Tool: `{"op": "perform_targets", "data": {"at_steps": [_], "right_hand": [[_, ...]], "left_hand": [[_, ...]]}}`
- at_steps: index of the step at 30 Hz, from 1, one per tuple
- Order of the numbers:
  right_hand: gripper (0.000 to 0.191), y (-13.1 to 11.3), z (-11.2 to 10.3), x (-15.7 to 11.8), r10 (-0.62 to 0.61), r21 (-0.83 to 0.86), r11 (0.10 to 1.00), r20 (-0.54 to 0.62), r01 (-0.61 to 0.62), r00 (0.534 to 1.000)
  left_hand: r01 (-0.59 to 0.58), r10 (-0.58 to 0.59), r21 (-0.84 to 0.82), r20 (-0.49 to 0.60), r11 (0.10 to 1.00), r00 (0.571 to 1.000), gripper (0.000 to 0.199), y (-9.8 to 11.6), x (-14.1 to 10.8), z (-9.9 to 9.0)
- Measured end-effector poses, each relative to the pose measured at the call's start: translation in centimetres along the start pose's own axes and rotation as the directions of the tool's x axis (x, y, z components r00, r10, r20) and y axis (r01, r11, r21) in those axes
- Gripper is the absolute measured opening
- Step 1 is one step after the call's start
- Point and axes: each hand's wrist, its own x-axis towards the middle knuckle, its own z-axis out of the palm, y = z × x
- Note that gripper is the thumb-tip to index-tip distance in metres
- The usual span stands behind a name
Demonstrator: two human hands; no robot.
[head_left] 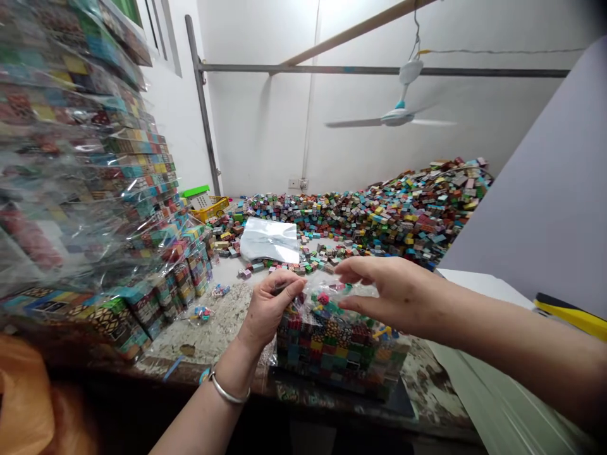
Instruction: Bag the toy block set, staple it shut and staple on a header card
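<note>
Standing by the table (208,335), I see the left hand (268,309) pinching the near-left edge of a clear plastic bag (332,294), thumb and fingers closed on the film, while the right hand (389,291) reaches over the top with fingers loosely spread and their tips on the bag's open mouth. The bag wraps a packed block of small coloured cubes (339,351) sitting at the table's front edge, directly below both hands. To my eye the film looks thin and slack: a hard tug could tear it or spill the top layer, and the block sits close enough to the edge that a shove might send it over. One bag is in hand; one flat empty bag (270,240) lies further back. The finished packs stacked at the left (156,278) are too many and too blurred to count, and the loose heap of cubes (403,208) behind runs well beyond counting. One silver bangle (227,392) circles the left wrist; one ceiling fan (398,114) hangs overhead.
</note>
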Motion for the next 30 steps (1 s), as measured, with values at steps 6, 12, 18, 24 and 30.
{"op": "perform_targets", "data": {"at_steps": [6,12,18,24,30], "right_hand": [[0.025,0.9,0.2,0.4,0.11,-0.002,0.994,0.226,-0.112,0.968],[0.02,1.0,0.5,-0.1,0.142,-0.072,0.989,0.254,-0.128,0.957],[0.022,0.2,-0.2,0.7,0.134,0.022,0.989,0.288,-0.147,0.948],[0.016,0.3,0.3,1.7,-0.01,-0.003,1.0,0.141,0.01,0.99],[0.014,1.2,0.9,1.8,-0.129,-0.149,0.981,-0.044,0.121,0.991]], "left_hand": [[-0.015,0.015,-0.008,-0.014,1.0,1.0,0.012,-0.3,0.0,-0.3],[-0.034,0.033,-0.016,-0.029,0.999,0.999,0.012,-0.4,0.1,-0.3],[0.047,-0.044,-0.093,0.028,0.995,0.999,0.013,-0.2,0.2,-0.4],[0.137,-0.131,-0.098,0.063,0.986,0.989,0.026,0.8,0.4,-0.5],[0.157,-0.155,-0.064,0.039,0.985,0.987,0.018,0.6,0.6,-0.2]]}}
